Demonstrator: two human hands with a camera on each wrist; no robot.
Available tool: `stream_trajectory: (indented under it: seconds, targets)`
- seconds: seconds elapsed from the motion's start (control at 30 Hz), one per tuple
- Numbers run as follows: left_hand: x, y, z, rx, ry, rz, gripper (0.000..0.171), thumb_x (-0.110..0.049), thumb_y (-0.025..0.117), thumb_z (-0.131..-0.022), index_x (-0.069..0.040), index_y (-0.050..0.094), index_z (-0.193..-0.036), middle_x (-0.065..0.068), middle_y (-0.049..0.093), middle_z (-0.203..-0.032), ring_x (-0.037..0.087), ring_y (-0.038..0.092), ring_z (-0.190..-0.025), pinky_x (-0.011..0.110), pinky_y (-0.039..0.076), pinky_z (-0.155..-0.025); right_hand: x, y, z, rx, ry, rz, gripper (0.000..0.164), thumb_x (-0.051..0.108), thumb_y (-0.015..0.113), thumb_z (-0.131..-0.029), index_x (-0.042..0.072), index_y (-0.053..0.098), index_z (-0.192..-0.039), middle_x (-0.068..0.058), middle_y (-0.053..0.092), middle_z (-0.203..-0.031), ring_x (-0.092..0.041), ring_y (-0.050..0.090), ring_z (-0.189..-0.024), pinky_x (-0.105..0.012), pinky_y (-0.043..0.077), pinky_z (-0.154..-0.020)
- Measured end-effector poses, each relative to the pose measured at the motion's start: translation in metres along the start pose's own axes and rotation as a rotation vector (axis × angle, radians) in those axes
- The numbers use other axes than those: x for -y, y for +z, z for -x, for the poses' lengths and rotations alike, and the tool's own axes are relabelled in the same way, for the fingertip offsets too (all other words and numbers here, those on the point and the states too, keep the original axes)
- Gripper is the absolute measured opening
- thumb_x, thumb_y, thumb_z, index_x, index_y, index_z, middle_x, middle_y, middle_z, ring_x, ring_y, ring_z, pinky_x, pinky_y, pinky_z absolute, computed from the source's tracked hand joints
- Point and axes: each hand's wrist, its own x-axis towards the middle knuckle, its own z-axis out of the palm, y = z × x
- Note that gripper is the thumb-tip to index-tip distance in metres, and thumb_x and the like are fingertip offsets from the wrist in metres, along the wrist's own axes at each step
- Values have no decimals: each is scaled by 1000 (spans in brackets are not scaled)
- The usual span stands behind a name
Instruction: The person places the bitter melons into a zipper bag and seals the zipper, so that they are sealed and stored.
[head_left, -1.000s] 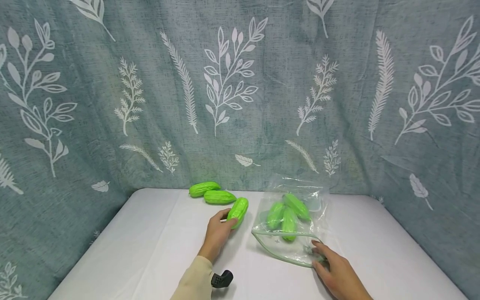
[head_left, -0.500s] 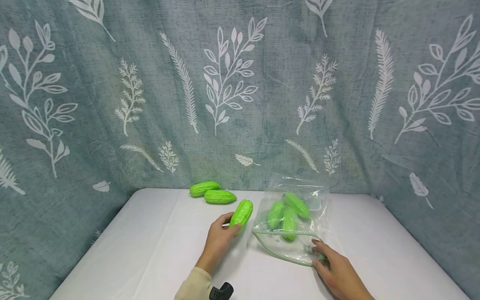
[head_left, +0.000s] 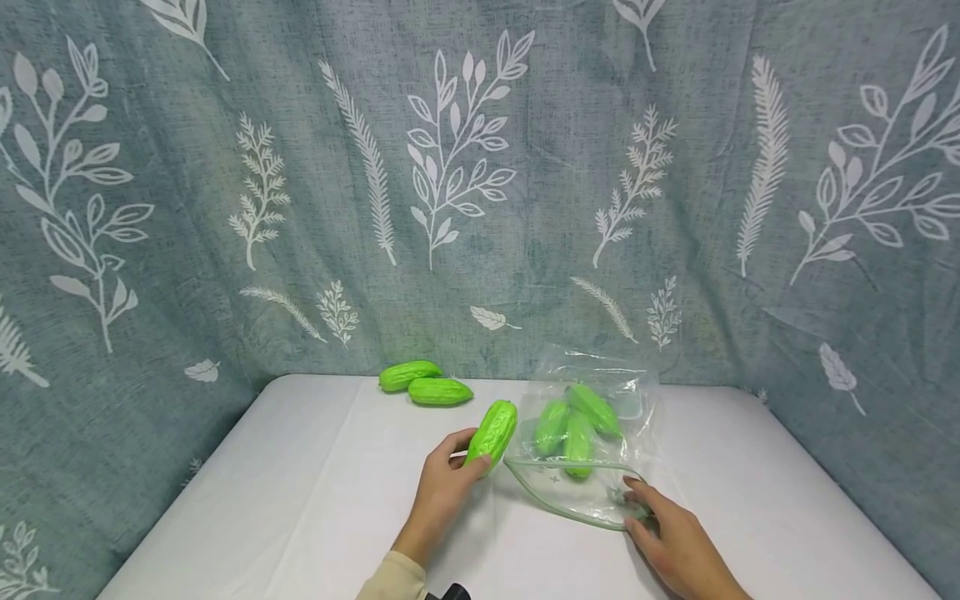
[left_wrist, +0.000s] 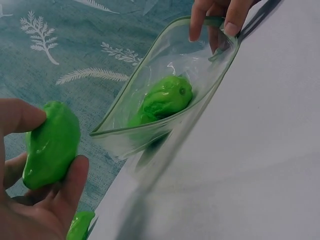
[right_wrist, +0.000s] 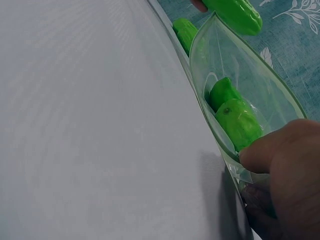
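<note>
Held gourd (head_left: 492,432): we have it in the left hand (head_left: 442,483), thumb and fingers clasped round its near end; the far end juts past the fingertips, slanting toward the far right corner of the table (head_left: 337,508).
Gourd and bag (head_left: 581,500): the held gourd is just left of the bag, near the left end of its mouth; in the left wrist view we see a gap between the two.
Right hand (head_left: 675,537): we pinch the bag's green rim with it, at the right end of the mouth.
Bag mouth: it gapes toward the table's near edge, while the bag's other end reaches the far edge.
Bagged gourds (head_left: 578,446): we count three, bunched together beyond the mouth.
Loose gourds (head_left: 440,392): two lie by the far edge, left of its middle, farther off than the left hand; whether they touch we cannot tell.
Sleeve (head_left: 393,577): pale, behind the left wrist.
Curtain (head_left: 555,250): grey-green with white leaf prints, beyond the far edge.
</note>
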Motion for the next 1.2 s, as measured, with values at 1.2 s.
stream_trajectory:
  seconds: [1.2]
  targets:
    - [-4,-5,10,280,-7,255,52,-15,69,-92,-8,55,-142,19,52,-136,26,58,-116,36,54,-92,-2,1,1,-21,-19,-12,53,14,73,-91,9,55,-141,-1,70,-120,-31,58,-123,-57,44,-101]
